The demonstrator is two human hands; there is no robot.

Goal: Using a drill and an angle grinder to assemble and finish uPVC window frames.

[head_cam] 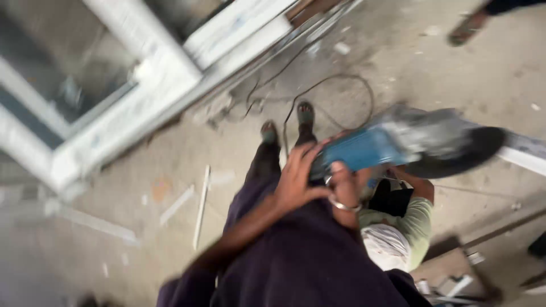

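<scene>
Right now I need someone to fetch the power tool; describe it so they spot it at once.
Start at the white window frame on the concrete floor, then look right. The angle grinder, held in both hands, has a blue body, grey head and dark round disc, unlike the pale strips nearby.

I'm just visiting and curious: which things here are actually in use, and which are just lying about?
In use: blue angle grinder, gripped by left hand and right hand.

Lying about: white window frames, loose cable, white strips on the floor.
</scene>
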